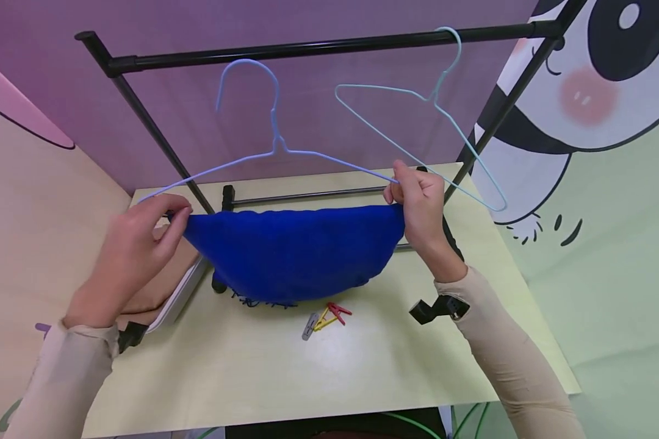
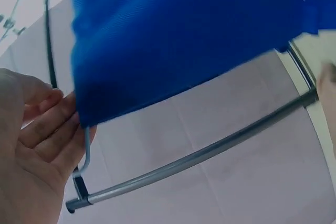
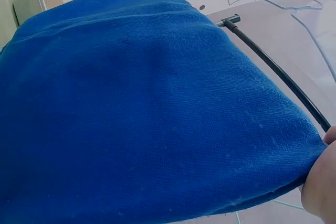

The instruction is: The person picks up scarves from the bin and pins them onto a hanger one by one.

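Blue cloth: stretched flat between your two hands, above the far half of the table, threads dangling along its near edge. Its top edge covers where the lower bar of the purple-blue hanger should run; the bar itself is hidden.

Your left hand pinches the left corner, little gap between thumb and forefinger, beside the hanger's end. Your right hand pinches the right corner with bent fingers, up against the hanger's right end.

Step in hand, judged: squaring the cloth across the hanger. Next move seems to call for evening both corners, then lifting hanger and cloth together towards the rail; the hook is not looped over it. Slack in either pinch could let the cloth slide off.

Outward: teal hanger on the rail to the right, bare. Grey clip, yellow clip and red clip lie bunched on the table, on the near side of the cloth, untouched.
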A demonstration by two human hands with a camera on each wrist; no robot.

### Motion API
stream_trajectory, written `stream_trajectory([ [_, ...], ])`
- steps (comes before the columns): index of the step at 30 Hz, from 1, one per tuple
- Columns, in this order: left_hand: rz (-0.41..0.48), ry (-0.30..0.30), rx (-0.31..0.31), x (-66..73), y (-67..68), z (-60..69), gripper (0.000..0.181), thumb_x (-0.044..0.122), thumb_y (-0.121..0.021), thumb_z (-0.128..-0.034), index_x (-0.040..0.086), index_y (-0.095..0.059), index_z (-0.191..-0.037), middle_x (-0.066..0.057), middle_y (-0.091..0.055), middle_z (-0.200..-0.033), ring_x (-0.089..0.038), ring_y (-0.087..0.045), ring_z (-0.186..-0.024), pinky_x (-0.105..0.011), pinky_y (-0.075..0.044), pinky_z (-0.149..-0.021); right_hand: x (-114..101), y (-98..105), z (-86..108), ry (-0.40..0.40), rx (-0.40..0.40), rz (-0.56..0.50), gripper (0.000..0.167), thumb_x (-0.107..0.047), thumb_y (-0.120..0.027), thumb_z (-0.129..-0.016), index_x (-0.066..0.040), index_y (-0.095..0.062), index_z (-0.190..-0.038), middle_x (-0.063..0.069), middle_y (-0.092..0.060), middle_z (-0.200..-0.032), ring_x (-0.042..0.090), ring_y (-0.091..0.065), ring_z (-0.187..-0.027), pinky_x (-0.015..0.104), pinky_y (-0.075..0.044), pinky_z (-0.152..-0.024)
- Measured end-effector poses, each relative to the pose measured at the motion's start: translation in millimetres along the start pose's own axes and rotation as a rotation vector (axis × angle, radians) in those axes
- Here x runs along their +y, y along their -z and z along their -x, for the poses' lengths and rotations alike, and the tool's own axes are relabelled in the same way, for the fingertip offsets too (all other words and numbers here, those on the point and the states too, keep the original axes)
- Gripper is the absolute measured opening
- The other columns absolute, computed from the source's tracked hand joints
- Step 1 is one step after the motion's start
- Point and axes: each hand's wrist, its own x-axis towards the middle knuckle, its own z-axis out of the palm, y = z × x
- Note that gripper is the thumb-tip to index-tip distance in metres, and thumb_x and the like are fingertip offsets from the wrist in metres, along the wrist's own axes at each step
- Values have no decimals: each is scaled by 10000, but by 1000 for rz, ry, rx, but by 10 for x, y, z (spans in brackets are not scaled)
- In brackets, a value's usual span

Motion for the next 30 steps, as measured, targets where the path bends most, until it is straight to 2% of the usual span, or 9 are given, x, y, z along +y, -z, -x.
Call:
stream_trajectory([
  [4, 94, 43, 91, 30, 89, 47, 150, -74, -701, -856, -22, -701, -997, -95, -723, -896, -69, -657, -842, -66, -442, -821, -12, 14, 4, -16, -13, -18, 565, -95, -467, -1034, 2, -258, -519, 44, -197, -532, 187, -245, -468, 277, -396, -520],
  [8, 166, 90, 206, 83, 160, 56, 139, -111, -660, -869, -82, -688, -1002, -146, -728, -884, 83, -626, -870, -97, -473, -846, -36, 22, 12, -26, -28, -51, 566, -85, -453, -1039, -10, -254, -515, 40, -196, -533, 185, -234, -470, 266, -399, -507],
  [11, 265, 151, 324, 98, 238, 43, 127, -105, -608, -898, -147, -664, -1004, -176, -704, -857, 14, -648, -802, -120, -506, -760, -59, 24, 12, -20, -24, -54, 569, -85, -455, -1038, -4, -259, -511, 42, -207, -527, 186, -242, -467, 250, -412, -495],
  [13, 282, 177, 371, 68, 283, 38, 144, -68, -600, -910, -153, -669, -1004, -176, -687, -870, -28, -634, -805, -133, -497, -746, -72, 35, 13, -16, -15, -47, 571, -92, -465, -1036, -1, -264, -509, 40, -214, -524, 183, -247, -462, 242, -418, -489],
  [16, 241, 191, 308, -21, 321, 61, 179, -22, -602, -927, -109, -692, -1055, -162, -685, -969, -52, -609, -933, -153, -462, -800, -76, 55, 21, -14, 0, -34, 572, -99, -473, -1035, 0, -276, -507, 39, -225, -518, 185, -255, -455, 234, -426, -483],
  [20, 223, 219, 101, -123, 308, 148, 233, 11, -572, -976, -7, -695, -1172, -91, -698, -1084, -32, -598, -1056, -143, -419, -872, -46, 79, 29, -27, 2, -37, 571, -93, -467, -1038, 2, -284, -505, 40, -231, -515, 187, -259, -456, 233, -430, -485],
  [22, 251, 250, 40, -144, 287, 184, 259, 17, -563, -988, 42, -689, -1212, -63, -707, -1087, -27, -618, -1040, -135, -421, -884, -22, 90, 27, -33, 4, -43, 572, -91, -463, -1040, 2, -282, -505, 42, -230, -514, 189, -260, -457, 232, -429, -486],
  [25, 286, 273, 6, -150, 265, 202, 290, 26, -571, -990, 93, -678, -1251, -66, -717, -1045, -37, -643, -991, -120, -436, -886, 8, 105, 20, -40, 16, -49, 575, -94, -467, -1040, 4, -280, -505, 44, -230, -513, 192, -261, -456, 231, -429, -485],
  [30, 428, 302, -7, -136, 248, 184, 254, -20, -571, -980, 2, -673, -1211, -52, -708, -985, -85, -660, -919, -122, -485, -854, 43, 135, 3, -47, 29, -55, 580, -108, -484, -1037, 7, -283, -506, 46, -231, -511, 196, -261, -455, 230, -423, -482],
])
